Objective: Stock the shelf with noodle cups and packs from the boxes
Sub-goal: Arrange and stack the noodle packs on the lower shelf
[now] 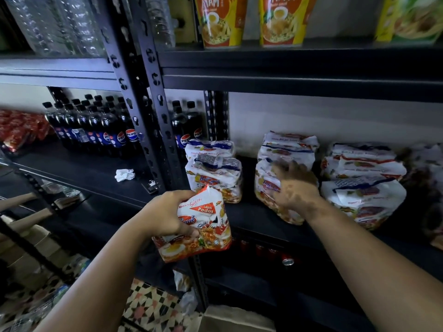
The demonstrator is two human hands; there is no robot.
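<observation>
My left hand (165,215) grips a red and white noodle pack (203,228) in front of the black middle shelf (242,218). My right hand (296,185), fingers spread and blurred, rests against the front of the middle stack of noodle packs (282,152) on that shelf. A left stack of packs (213,166) and a right stack of packs (362,180) stand on either side. Noodle cups (221,20) stand in a row on the shelf above.
Dark cola bottles (100,125) fill the neighbouring shelf on the left, with a crumpled white paper (124,174) near its front. A black upright post (148,111) divides the two bays. Cans (287,261) sit on the lower shelf. A cardboard box (230,319) lies on the patterned floor.
</observation>
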